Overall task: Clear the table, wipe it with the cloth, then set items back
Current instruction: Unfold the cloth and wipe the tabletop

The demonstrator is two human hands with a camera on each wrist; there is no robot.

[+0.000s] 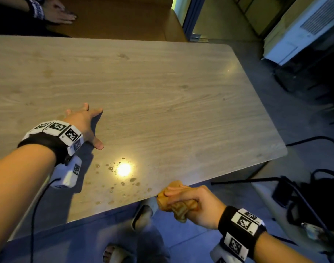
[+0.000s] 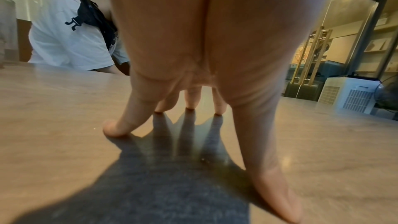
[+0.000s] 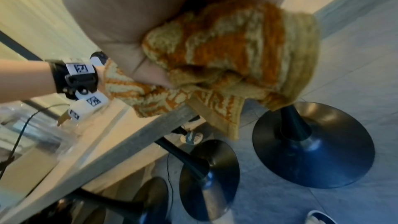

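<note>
The wooden table (image 1: 162, 88) carries no items, only water drops (image 1: 122, 183) near its front edge. My left hand (image 1: 84, 122) is spread, its straight fingertips (image 2: 116, 128) pressing on the tabletop (image 2: 53, 108). My right hand (image 1: 190, 202) grips a bunched orange and cream patterned cloth (image 1: 178, 205) at the table's front edge. In the right wrist view the cloth (image 3: 226, 54) is crumpled under my palm, and a loose corner hangs past the table edge (image 3: 137, 132).
Another person's hand (image 1: 58, 12) rests on a brown surface beyond the far edge; their white shirt (image 2: 69, 40) shows. Black pedestal bases (image 3: 312, 146) stand on the floor under the table. A white appliance (image 1: 298, 35) and cables lie to the right.
</note>
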